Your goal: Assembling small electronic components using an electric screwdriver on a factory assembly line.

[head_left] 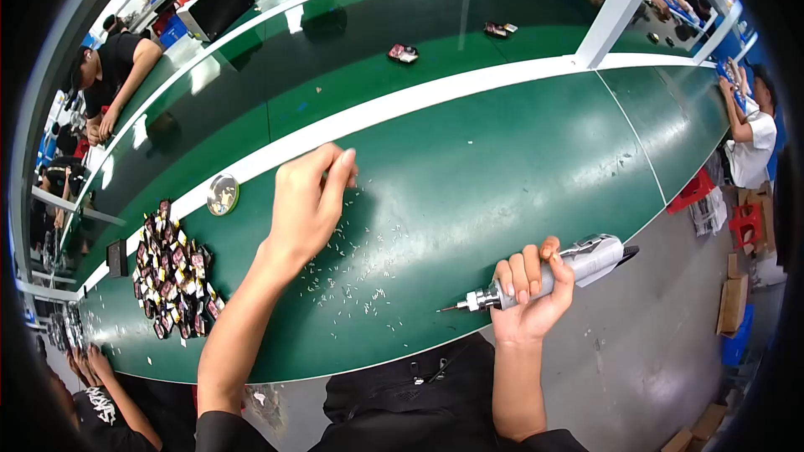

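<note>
My right hand (pixel 530 289) is wrapped round a grey electric screwdriver (pixel 578 264) near the table's front edge. Its thin bit points left, over the green tabletop (pixel 469 201). Above the table, my left hand (pixel 308 201) has its fingers curled and pressed together; whatever they hold, if anything, is hidden. Below and beside that hand lie many tiny pale slivers (pixel 360 272), too small to name for sure. Left of my left forearm is a heap of small black units with pink and yellow parts (pixel 172 272).
Behind the heap stands a round shallow dish (pixel 223 195) with small bits in it, and a black block (pixel 116 259) is farther left. Across a white rail, more small units (pixel 403 53) lie on a dark belt. A grey post (pixel 624 8) rises at the far right. Other people work around.
</note>
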`<state>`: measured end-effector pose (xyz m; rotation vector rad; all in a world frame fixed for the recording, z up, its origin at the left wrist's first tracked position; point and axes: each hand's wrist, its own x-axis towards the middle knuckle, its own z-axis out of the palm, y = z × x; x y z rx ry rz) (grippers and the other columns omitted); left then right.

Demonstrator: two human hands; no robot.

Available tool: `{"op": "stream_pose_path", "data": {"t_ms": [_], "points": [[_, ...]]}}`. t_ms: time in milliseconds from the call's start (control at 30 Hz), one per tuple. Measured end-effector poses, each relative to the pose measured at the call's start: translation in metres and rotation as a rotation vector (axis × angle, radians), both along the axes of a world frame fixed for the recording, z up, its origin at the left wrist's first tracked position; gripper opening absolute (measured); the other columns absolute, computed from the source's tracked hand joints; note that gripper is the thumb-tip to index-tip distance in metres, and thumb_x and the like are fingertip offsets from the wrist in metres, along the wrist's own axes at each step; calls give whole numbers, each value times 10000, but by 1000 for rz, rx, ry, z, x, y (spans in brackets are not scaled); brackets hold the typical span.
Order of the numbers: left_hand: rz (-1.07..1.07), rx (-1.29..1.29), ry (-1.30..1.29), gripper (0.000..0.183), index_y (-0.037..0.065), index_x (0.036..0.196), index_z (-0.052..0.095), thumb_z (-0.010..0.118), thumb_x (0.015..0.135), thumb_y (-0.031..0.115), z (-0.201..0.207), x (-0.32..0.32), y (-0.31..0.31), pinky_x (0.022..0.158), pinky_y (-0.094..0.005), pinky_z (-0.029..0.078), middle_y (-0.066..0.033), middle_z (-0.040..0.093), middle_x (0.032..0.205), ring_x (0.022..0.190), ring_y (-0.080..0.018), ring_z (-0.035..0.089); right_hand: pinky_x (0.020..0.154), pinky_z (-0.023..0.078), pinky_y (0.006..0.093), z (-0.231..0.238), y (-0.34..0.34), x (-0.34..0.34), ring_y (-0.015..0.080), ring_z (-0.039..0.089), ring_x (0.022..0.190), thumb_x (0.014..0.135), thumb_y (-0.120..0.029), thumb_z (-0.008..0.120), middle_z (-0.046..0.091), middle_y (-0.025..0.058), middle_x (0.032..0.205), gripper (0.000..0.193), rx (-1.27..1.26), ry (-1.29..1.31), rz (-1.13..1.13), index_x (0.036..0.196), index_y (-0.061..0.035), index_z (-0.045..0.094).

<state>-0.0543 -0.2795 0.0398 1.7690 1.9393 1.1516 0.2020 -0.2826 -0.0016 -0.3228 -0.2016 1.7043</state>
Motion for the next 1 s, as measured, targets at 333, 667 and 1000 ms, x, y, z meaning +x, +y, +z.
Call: {"op": "stream_pose_path", "data": {"t_ms": [333,667,1000], "points": [[227,-91,432,541,15,1202,475,706,768,241,-35,-14,194,894,-418,459,-200,513,1140,1078,-333,511,456,379,285,-8,10,6,101,347,395,902,-157,466,357,-3,516,93,95,11,137,872,-74,439],[-260,94,191,336,-2,1108,570,661,794,74,-26,13,130,792,-358,477,-151,608,1009,899,-261,577,465,386,293,-10,3,16,114,360,399,900,-164,468,359,1,508,96,87,6,166,879,-70,462],[-684,-63,181,444,-45,1165,561,639,728,-53,-17,88,-27,879,-386,466,-144,551,1214,1034,-329,531,450,390,279,-5,-23,30,107,361,385,912,-171,449,373,-9,508,99,122,-42,229,875,-79,449]]}}
